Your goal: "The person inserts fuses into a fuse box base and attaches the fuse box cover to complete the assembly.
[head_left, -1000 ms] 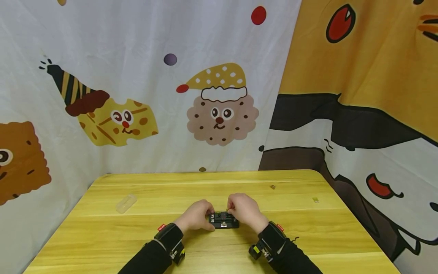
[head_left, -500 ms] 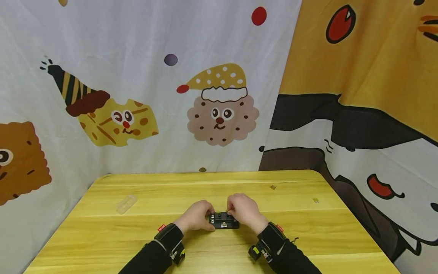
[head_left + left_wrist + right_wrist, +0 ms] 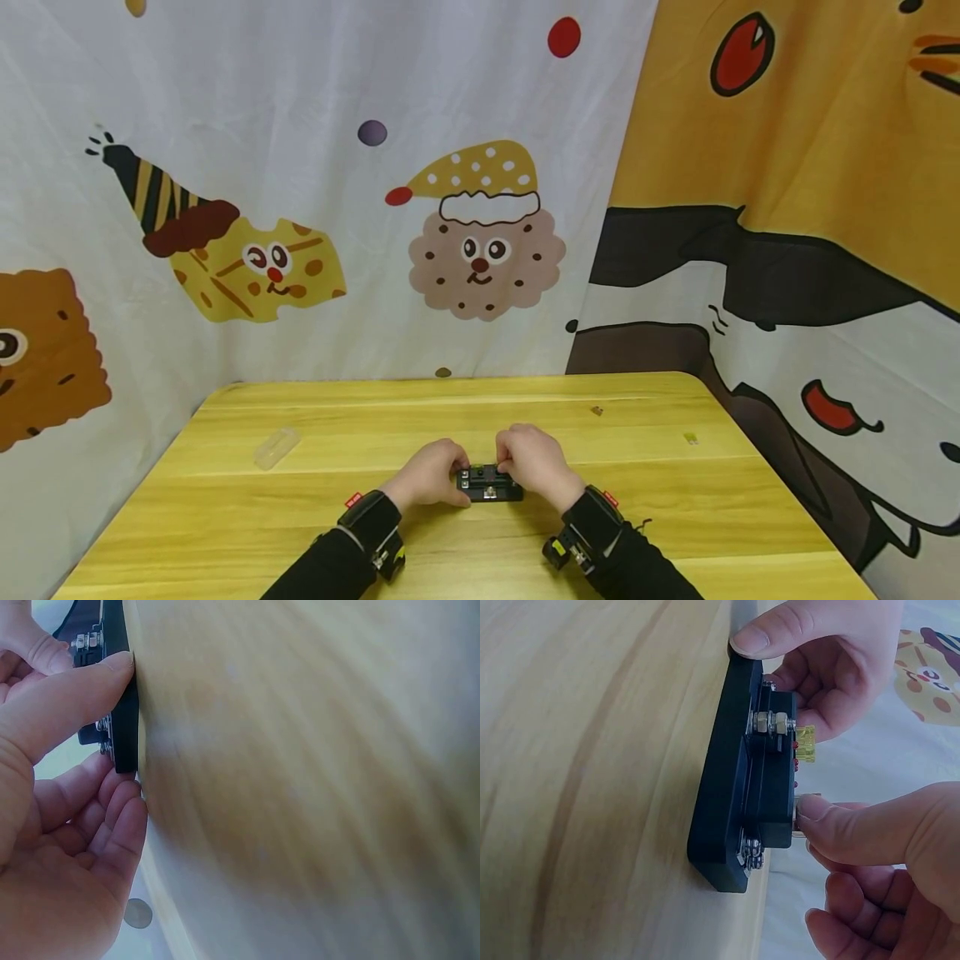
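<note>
Right grip (image 3: 534, 457) on half-hidden piece (image 3: 798, 833)

Table (image 3: 375, 421): black block (image 3: 490, 483), clear case (image 3: 277, 448), brown bit (image 3: 597, 411), yellow bit (image 3: 691, 438).

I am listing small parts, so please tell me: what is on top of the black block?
A yellow piece, red dots and metal nuts show on the black block. The right hand pinches another small piece at its top; the hand covers most of it.
</note>
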A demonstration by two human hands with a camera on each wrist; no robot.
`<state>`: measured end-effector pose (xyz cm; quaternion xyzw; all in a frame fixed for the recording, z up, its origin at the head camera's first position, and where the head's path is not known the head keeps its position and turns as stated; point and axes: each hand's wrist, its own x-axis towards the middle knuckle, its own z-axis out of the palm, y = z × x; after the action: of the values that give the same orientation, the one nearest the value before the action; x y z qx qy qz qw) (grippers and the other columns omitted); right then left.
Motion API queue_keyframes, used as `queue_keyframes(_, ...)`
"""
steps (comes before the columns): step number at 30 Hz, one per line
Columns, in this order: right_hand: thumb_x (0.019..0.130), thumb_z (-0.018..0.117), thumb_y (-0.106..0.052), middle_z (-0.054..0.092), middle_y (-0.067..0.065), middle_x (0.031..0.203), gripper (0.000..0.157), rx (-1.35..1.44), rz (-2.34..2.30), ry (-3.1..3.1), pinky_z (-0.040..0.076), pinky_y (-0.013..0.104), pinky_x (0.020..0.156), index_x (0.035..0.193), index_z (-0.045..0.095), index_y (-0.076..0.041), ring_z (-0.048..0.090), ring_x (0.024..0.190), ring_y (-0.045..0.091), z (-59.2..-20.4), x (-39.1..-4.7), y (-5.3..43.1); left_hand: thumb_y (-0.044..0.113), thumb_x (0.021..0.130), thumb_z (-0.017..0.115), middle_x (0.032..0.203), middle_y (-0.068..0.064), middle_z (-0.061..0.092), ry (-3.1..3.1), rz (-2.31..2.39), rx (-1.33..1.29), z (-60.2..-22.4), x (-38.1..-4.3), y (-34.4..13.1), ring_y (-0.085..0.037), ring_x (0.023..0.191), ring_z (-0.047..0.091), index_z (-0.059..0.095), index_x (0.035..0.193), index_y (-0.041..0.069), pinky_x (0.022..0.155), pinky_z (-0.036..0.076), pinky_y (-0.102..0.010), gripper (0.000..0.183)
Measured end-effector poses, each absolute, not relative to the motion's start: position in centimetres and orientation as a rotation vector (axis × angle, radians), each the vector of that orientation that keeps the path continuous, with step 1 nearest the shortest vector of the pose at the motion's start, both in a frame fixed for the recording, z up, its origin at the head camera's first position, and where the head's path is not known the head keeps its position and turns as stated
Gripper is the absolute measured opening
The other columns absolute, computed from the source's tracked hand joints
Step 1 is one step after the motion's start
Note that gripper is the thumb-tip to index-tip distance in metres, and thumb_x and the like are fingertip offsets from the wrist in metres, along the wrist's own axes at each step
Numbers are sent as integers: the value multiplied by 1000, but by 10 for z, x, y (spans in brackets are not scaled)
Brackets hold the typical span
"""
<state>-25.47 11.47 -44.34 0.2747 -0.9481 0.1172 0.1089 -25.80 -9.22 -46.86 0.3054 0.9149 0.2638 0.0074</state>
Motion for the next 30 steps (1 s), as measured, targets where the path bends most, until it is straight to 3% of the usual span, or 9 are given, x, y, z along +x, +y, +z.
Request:
queue_keyframes(12, 71, 80, -20, 43, -11, 64, 28, 805, 370, -2766, 38, 24, 52, 64, 54, -23, 46, 60, 8, -446, -258, 115, 23, 58, 86, 78, 2, 51, 2872, 858, 1039, -469, -256, -93, -8, 68, 44, 63, 84, 6, 63, 41, -25, 39)
queue_keyframes(30, 70, 81, -22, 49, -16, 63, 27, 751, 470, -2890, 39, 25, 54, 60, 56, -26, 47, 59, 5, -444, -266, 115, 28, 58, 86, 81, 2, 53, 2853, 831, 967, -471, -259, -92, -9, 70, 45, 64, 88, 7, 66, 42, -25, 42)
